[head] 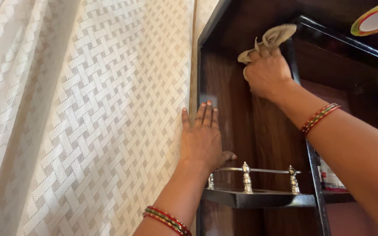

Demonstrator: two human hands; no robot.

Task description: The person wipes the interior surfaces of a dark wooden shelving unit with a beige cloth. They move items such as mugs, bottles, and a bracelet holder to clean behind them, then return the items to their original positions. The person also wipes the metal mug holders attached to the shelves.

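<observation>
My right hand point(267, 72) grips a crumpled beige cloth point(274, 37) and presses it against the dark wooden back panel point(241, 100) high inside a dark shelf unit. My left hand point(203, 140) lies flat, fingers together and pointing up, on the unit's left front edge where it meets the curtain. Its thumb reaches toward the wood just above a small shelf point(259, 199). Both wrists wear red, green and gold bangles.
A cream woven-pattern curtain point(88, 122) fills the left half. The small dark shelf carries a low silver rail point(248, 175) with turned posts. A black upright point(316, 175) divides the unit. A round colourful-rimmed plate point(377, 17) sits at the top right.
</observation>
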